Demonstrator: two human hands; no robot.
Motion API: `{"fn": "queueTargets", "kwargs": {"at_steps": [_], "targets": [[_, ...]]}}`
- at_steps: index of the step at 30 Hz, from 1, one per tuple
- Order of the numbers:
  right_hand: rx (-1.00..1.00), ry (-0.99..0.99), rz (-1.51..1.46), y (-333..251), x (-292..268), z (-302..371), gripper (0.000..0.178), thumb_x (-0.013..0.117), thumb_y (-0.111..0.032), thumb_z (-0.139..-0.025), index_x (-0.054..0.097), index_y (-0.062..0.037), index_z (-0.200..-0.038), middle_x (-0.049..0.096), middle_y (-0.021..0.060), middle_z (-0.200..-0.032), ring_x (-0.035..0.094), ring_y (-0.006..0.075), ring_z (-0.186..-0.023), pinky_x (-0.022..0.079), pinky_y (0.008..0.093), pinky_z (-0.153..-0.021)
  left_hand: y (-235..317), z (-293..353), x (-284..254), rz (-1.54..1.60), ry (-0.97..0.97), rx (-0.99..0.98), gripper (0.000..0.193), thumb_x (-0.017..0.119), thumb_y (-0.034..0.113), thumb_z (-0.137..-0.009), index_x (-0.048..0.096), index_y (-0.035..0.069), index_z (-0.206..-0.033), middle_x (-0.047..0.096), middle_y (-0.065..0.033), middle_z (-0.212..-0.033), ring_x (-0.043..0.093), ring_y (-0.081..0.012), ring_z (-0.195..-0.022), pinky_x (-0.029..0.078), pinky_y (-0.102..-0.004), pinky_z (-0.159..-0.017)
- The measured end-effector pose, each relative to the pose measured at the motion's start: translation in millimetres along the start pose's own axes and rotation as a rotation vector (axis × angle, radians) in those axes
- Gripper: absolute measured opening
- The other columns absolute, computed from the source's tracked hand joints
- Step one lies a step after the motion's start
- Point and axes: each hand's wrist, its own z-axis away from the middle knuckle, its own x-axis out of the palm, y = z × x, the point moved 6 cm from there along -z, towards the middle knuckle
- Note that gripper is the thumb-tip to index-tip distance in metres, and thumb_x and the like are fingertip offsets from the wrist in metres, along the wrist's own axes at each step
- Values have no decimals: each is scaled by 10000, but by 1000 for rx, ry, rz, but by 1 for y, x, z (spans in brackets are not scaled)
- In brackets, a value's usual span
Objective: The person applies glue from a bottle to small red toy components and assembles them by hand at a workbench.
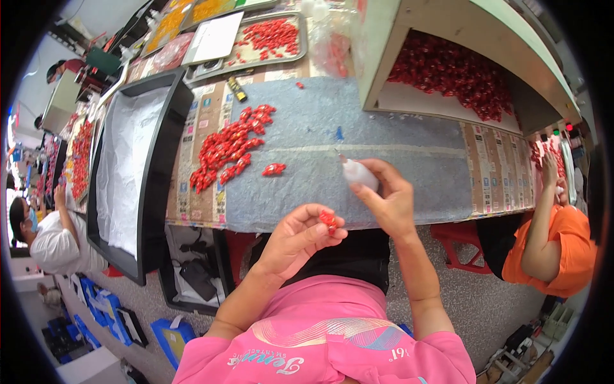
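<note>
Between the thumb and fingers of my left hand is a small glossy red piece, held just over the table's front edge; its exact kind is too small to make out. My right hand wraps round a white squeeze bottle with a thin needle tip, which points up and to the left, away from the red piece. A single red piece lies on the grey-blue mat. Left of it spreads a loose pile of similar red pieces.
A long black tray lined with white sheeting stands at the left. A metal tray of red pieces lies at the back. At the right, an open-fronted box holds a red heap. Co-workers sit on both sides.
</note>
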Motion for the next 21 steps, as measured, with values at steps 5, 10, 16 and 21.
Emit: {"fn": "queueTargets", "kwargs": {"at_steps": [5,10,16,21], "targets": [[-26,-48,46,-4,9,-5,359,696,-70,-784,572,-13,-1116,638,84,-1035,587,163,-998,447,299,-873,0,3,3,-38,-35,31,226,596,31,-874,516,33,-1085,610,-170,-1078,633,-274,-976,534,-375,-856],[-175,-88,346,-38,-17,-8,334,639,4,-786,574,-9,-1113,603,92,-1164,567,176,-1077,418,304,-946,4,6,2,-131,-2,85,249,661,12,-816,528,32,-1026,619,-155,-1026,642,-261,-942,543,-366,-832],[-297,171,689,-25,-93,-104,210,592,-38,-797,646,-55,-998,642,111,-1021,608,270,-946,476,373,-844,1,2,6,-149,-1,78,242,673,-6,-795,542,30,-995,627,-142,-997,648,-245,-904,546,-348,-805],[-571,221,989,-11,-90,-167,209,585,-48,-776,659,-62,-971,626,146,-993,573,346,-945,487,417,-804,-3,4,10,-159,12,72,239,669,-11,-798,544,34,-997,629,-140,-993,648,-239,-901,544,-340,-795]]}}
